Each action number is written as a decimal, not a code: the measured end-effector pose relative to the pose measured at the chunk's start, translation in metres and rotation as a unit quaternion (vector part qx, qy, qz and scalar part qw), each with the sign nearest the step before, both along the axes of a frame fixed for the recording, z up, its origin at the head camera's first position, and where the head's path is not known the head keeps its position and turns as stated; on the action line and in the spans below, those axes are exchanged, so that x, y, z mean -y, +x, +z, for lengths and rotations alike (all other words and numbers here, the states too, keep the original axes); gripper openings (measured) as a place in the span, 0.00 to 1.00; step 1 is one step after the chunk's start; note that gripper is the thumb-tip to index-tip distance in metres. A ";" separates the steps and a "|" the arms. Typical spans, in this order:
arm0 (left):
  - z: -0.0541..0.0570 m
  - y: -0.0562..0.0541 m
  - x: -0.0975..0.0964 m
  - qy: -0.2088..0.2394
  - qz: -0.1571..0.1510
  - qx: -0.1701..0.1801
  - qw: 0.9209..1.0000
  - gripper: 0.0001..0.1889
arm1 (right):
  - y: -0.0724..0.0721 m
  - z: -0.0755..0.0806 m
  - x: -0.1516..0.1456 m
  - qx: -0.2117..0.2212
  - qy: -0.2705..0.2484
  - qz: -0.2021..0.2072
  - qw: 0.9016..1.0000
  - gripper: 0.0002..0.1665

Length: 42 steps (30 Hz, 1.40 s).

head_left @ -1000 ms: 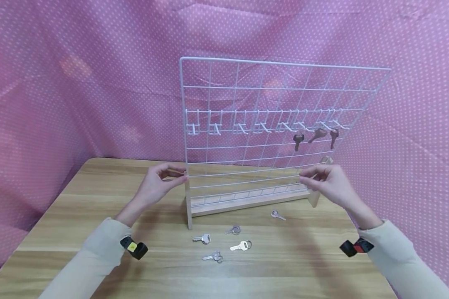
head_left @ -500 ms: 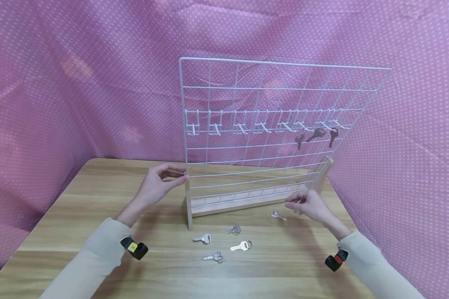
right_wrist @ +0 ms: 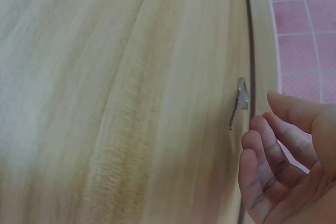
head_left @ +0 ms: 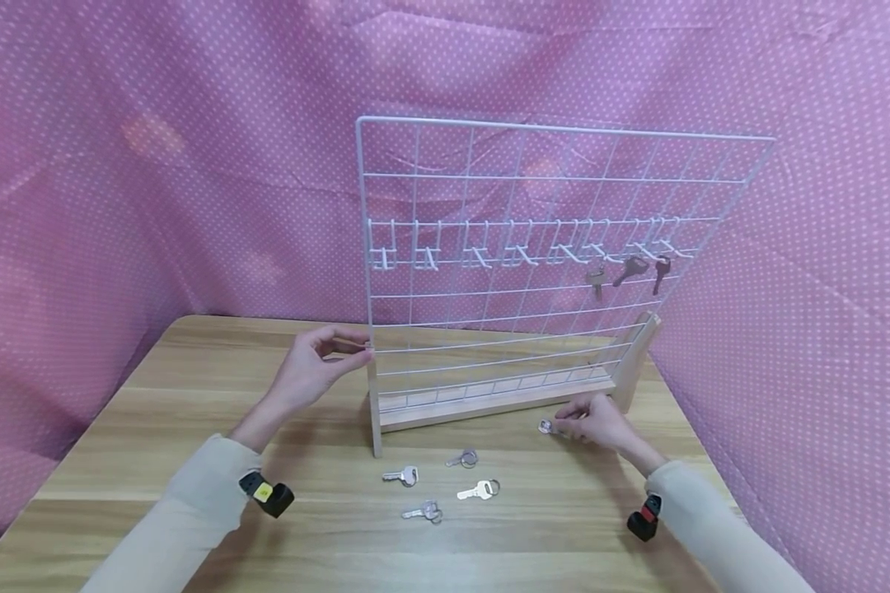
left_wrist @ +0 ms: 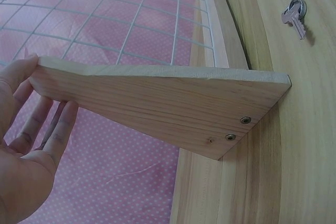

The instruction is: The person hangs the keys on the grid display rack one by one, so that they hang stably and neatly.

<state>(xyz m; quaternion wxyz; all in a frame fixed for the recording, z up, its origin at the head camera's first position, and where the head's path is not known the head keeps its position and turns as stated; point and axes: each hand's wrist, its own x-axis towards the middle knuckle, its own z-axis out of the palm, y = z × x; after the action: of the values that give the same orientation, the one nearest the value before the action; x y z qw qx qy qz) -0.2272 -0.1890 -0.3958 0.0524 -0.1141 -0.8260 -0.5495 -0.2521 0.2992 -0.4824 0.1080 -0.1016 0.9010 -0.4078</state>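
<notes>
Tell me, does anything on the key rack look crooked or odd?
The middle key hanging toward the right end of the rack looks askew: it slants well sideways, while the left key and right key beside it hang closer to vertical. Nothing looks plainly broken.

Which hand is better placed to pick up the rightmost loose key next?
Right, probably: the right hand is right by that key, holding nothing. The left hand grips the rack's wooden side panel, farther from it.

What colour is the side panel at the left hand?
The panel is light brown wood with darker grain, clearest in the left wrist view.
</notes>
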 end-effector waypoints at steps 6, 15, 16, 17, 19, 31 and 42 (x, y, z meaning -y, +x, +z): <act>0.001 0.001 0.000 -0.001 0.001 -0.001 1.000 0.18 | -0.004 -0.004 0.004 0.006 0.020 -0.005 1.000 0.10; 0.002 0.000 0.000 0.002 -0.001 0.000 1.000 0.18 | -0.011 -0.008 0.009 0.023 0.059 -0.013 0.998 0.10; 0.002 0.000 0.001 0.002 -0.001 0.000 1.000 0.18 | -0.012 -0.008 0.010 0.020 0.064 -0.012 0.998 0.10; 0.002 0.000 0.000 0.002 -0.001 -0.001 1.000 0.18 | -0.013 -0.008 0.011 0.018 0.070 -0.011 0.997 0.10; 0.002 0.000 0.001 0.002 0.001 0.000 1.000 0.18 | -0.015 -0.007 0.012 0.019 0.077 -0.017 0.997 0.10; 0.001 0.000 0.000 0.002 0.000 0.002 1.000 0.19 | -0.015 -0.002 0.020 0.058 0.077 -0.019 0.995 0.09; 0.001 0.001 0.000 0.002 -0.001 0.002 1.000 0.19 | -0.014 -0.006 0.020 0.054 0.038 -0.004 0.998 0.08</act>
<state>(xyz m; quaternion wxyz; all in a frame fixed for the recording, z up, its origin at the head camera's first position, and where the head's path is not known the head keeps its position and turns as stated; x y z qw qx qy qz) -0.2260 -0.1888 -0.3948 0.0505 -0.1134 -0.8249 -0.5514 -0.2662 0.2795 -0.4880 0.1587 -0.0714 0.9091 -0.3785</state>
